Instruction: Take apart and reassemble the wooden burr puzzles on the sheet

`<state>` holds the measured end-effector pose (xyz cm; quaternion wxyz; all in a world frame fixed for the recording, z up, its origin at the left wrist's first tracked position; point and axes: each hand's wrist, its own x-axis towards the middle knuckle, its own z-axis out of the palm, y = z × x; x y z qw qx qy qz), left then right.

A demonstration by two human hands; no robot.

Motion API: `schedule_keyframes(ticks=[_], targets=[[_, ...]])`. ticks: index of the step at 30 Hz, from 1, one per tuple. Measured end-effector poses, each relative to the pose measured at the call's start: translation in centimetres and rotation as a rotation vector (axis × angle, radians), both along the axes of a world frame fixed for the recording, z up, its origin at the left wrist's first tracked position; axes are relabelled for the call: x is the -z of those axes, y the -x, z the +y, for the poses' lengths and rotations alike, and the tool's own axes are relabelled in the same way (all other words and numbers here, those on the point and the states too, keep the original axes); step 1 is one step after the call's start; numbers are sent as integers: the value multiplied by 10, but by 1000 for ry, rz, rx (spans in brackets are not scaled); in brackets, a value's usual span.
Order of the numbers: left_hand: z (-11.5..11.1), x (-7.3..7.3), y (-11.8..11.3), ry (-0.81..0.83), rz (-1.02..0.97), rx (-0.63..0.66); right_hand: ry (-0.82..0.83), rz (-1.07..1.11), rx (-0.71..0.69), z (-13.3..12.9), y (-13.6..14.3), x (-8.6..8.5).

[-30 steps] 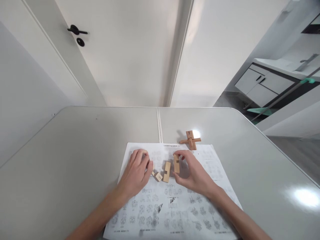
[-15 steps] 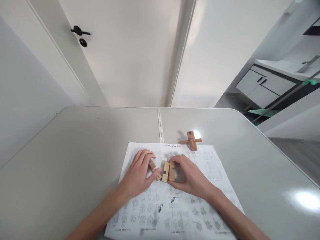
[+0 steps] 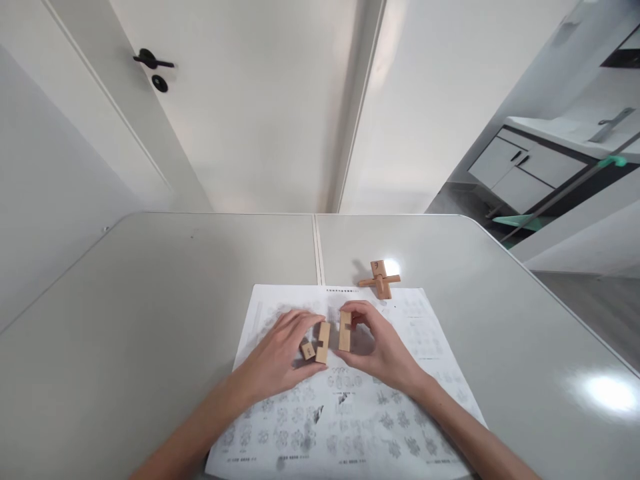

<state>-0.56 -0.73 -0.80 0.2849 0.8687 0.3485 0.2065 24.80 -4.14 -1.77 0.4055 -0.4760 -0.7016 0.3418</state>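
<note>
My left hand (image 3: pixel 280 353) grips a notched wooden block (image 3: pixel 323 343) by its two ends, between thumb and fingers. Under that palm, a smaller-looking wooden piece (image 3: pixel 308 351) with a dark mark lies beside the block. My right hand (image 3: pixel 383 347) pinches another notched wooden block (image 3: pixel 345 331) by its ends, a short gap to the right of the first. Both blocks are over a printed sheet (image 3: pixel 345 420). Beyond the sheet's top edge stands a cross-shaped wooden assembly (image 3: pixel 381 280) with a dark mark on it.
The sheet lies on a pale grey table (image 3: pixel 150 320) with a seam (image 3: pixel 318 250) running to its far edge. Behind the table is a white door with a black handle (image 3: pixel 153 60). A sink cabinet (image 3: pixel 525 163) is at the far right.
My left hand has let go of the small piece and taken the left notched block, moving it left. My right hand has shifted its block slightly up, so the two blocks are farther apart.
</note>
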Motion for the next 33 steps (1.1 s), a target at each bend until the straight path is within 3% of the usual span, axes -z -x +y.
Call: schedule_keyframes(ticks=[8, 16, 24, 33], targets=[[0, -1, -3, -2, -25, -46, -22, -129, -110, -3, 0, -1], [-3, 0, -4, 99, -175, -164, -16, 57, -50, -2, 3, 0], [-7, -7, -10, 117, -175, -138, -56, -122, -102, -4, 0, 2], [-8, 3, -8, 111, -125, -37, -45, -129, -112, -4, 1, 5]])
